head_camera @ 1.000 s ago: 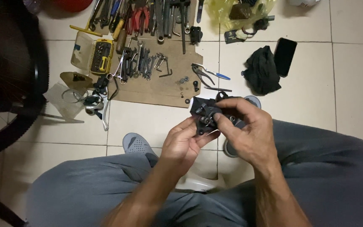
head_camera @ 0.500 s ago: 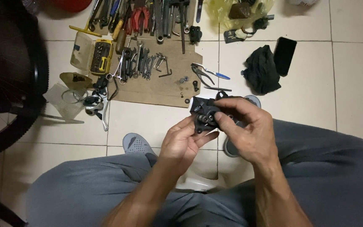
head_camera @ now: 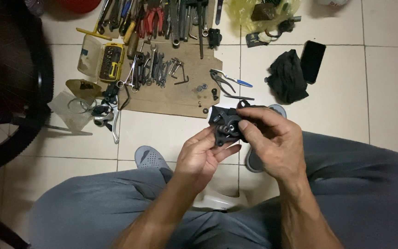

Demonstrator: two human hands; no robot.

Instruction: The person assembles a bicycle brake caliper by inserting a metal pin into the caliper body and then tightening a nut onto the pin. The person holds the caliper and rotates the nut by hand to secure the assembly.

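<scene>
While both hands meet at frame centre, they share one small black mechanical part (head_camera: 226, 125), likely a bike component; exact type unclear. Left hand (head_camera: 203, 159) cups it from below, fingers curled up against its underside. Right hand (head_camera: 275, 143) wraps it from the right, thumb and fingertips pinching its top edge. Part is held in the air above the floor, between the knees.

Surface: pale square floor tiles (head_camera: 392, 83) with dark grout. Cardboard sheet (head_camera: 171, 92) lies upper centre, covered with wrenches, hex keys and loose small bits. Pliers (head_camera: 226, 80) sit at its right edge. Yellow bit case (head_camera: 110, 61) upper left. Black cloth (head_camera: 287, 76) and dark phone (head_camera: 312, 55) touching, upper right. Yellow plastic bag (head_camera: 254, 11) at top edge. Bicycle tyre (head_camera: 21, 92) along left side. Grey trousers (head_camera: 93, 207) and grey shoes (head_camera: 149, 157) fill lower frame.
</scene>
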